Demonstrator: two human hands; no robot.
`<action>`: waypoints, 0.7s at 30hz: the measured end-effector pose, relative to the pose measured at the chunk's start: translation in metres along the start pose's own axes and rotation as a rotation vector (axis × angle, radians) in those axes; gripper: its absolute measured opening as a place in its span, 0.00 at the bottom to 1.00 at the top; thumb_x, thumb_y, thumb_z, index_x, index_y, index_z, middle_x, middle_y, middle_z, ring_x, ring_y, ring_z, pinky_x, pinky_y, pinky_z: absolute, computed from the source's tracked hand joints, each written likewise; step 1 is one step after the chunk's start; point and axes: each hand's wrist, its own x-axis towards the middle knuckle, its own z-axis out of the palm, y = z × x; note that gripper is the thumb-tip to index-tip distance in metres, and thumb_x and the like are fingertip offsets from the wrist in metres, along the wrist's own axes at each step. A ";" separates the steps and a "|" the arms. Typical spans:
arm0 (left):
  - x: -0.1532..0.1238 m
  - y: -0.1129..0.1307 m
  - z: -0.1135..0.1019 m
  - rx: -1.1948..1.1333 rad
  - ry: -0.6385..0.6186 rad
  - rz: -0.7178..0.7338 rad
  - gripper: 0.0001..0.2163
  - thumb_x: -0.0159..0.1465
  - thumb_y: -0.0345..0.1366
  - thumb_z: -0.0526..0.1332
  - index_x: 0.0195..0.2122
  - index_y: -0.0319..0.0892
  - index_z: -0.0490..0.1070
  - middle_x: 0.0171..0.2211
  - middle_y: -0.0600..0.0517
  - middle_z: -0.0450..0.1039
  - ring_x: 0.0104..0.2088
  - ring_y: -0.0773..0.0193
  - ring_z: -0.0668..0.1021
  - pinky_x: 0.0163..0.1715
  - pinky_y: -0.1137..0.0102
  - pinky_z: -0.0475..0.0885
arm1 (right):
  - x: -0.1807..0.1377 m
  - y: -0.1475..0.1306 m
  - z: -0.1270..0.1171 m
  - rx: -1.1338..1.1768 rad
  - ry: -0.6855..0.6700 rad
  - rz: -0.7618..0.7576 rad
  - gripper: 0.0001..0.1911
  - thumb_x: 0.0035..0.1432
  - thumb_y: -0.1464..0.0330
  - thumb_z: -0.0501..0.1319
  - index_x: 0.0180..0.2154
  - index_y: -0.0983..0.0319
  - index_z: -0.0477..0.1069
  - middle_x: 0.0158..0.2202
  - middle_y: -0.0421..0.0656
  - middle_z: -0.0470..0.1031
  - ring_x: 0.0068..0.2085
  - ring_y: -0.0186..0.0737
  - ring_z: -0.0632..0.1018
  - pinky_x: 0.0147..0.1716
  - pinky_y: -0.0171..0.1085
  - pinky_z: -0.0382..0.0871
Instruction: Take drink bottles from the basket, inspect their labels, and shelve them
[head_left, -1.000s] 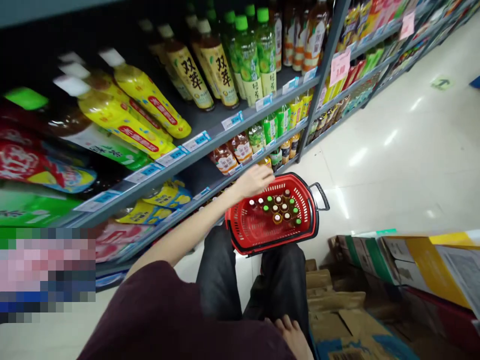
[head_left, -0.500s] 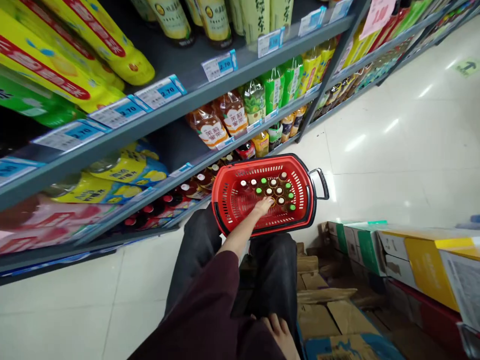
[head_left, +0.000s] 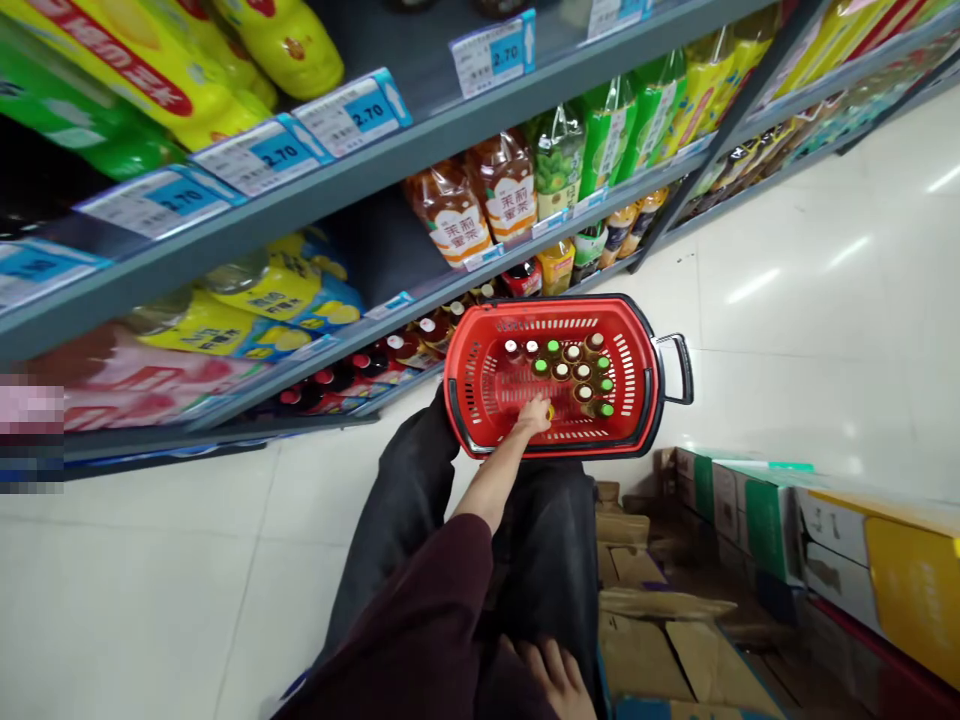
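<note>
My left hand (head_left: 535, 413) reaches down into a red plastic shopping basket (head_left: 480, 440) with a black rim. Its fingers are closed around the top of a bottle (head_left: 550, 412), of which only a bit of yellow shows. Several small bottles with white or green caps stand upright in the basket, mostly toward its right side, such as a green-capped bottle (head_left: 541, 366). My right hand (head_left: 559, 675) lies on my dark-trousered lap at the bottom, fingers a little spread and holding nothing; part of it is hidden by the maroon sleeve.
Drink shelves (head_left: 360, 190) with price tags run along the left and back, close to the basket. The basket's black handle (head_left: 684, 370) sticks out to the right. Opened cardboard boxes (head_left: 645, 650) and coloured cartons (head_left: 750, 510) stand at my right on the tiled floor.
My left hand has drawn back from the bottle cluster toward the near side of the basket, bringing a bottle with it. The view has shifted, and my right hand still lies on my lap.
</note>
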 end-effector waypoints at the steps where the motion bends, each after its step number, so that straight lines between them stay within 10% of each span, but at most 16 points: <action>1: -0.006 -0.005 -0.004 -0.011 0.016 -0.021 0.17 0.69 0.40 0.64 0.57 0.40 0.70 0.59 0.44 0.69 0.54 0.53 0.76 0.53 0.53 0.75 | 0.001 0.001 0.004 -0.025 0.005 -0.005 0.32 0.60 0.76 0.60 0.64 0.48 0.69 0.51 0.45 0.82 0.51 0.56 0.81 0.46 0.47 0.79; 8: -0.073 -0.032 -0.063 -0.071 0.224 -0.123 0.10 0.61 0.30 0.65 0.44 0.38 0.75 0.51 0.44 0.72 0.47 0.58 0.78 0.47 0.66 0.74 | 0.010 0.005 -0.043 -0.066 -0.099 -0.148 0.30 0.62 0.74 0.58 0.66 0.59 0.67 0.51 0.53 0.81 0.49 0.59 0.81 0.42 0.47 0.78; 21: -0.307 -0.042 -0.131 0.057 0.503 0.048 0.05 0.51 0.25 0.61 0.25 0.42 0.68 0.38 0.49 0.75 0.41 0.58 0.79 0.38 0.68 0.69 | 0.010 -0.037 -0.093 -0.037 0.097 -0.063 0.30 0.59 0.69 0.59 0.63 0.68 0.69 0.56 0.60 0.78 0.58 0.62 0.78 0.57 0.50 0.71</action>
